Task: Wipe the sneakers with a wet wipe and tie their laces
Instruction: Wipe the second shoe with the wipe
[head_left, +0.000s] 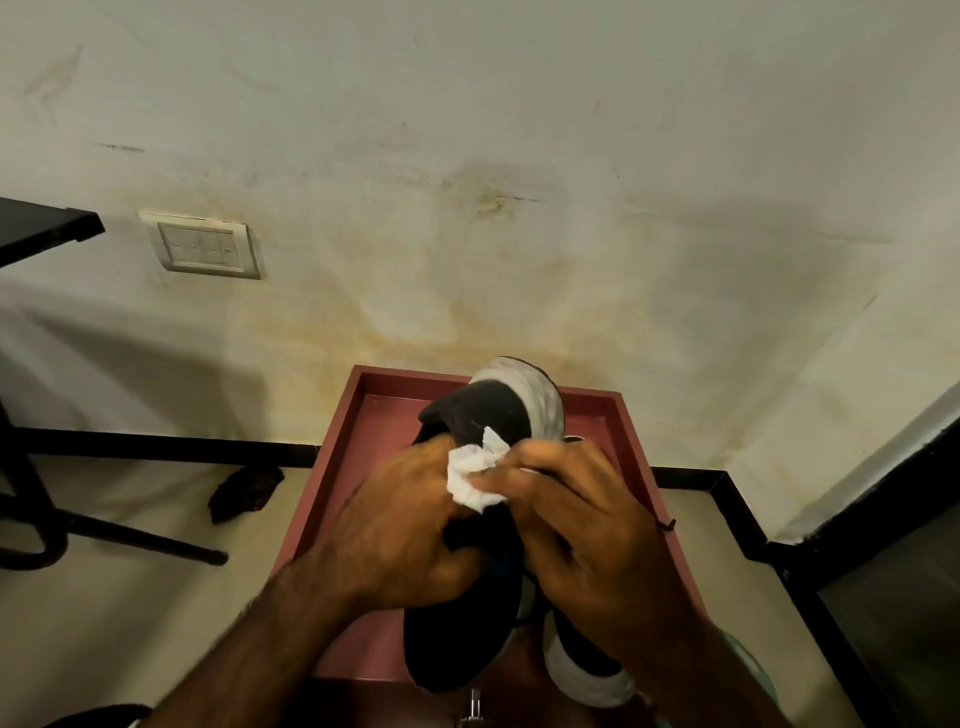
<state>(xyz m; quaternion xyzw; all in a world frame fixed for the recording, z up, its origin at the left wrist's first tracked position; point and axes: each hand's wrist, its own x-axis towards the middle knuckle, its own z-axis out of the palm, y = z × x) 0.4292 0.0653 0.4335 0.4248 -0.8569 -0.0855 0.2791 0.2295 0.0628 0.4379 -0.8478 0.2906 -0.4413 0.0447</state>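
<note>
Head view, looking down. My working area is a red tray (405, 382) with a raised rim. Its far rim stands close to the stained wall (467, 156), and floor runs along its left and right sides, giving room there. Over the tray, the left hand (395, 530) wraps its fingers round a black sneaker (488, 410), whose pale-soled end rises past the far rim. The right hand (587, 519) pinches a crumpled white wipe (478, 475) between thumb and fingers, against the sneaker's upper and just beside the left hand's knuckles. A second sneaker (587, 675) lies on the tray at the near right, mostly covered by the right wrist, with only its dark side and pale end showing. Both hands hide the laces, so I cannot tell whether they are tied. To the left, well apart from the tray, stand a black frame (31, 519) and a dark scrap (244, 491) on the floor. A switch plate (205, 249) sits on the wall. The forearms cover the tray's near edge, and a small metal piece (472, 701) at the bottom is too blurred to name.
</note>
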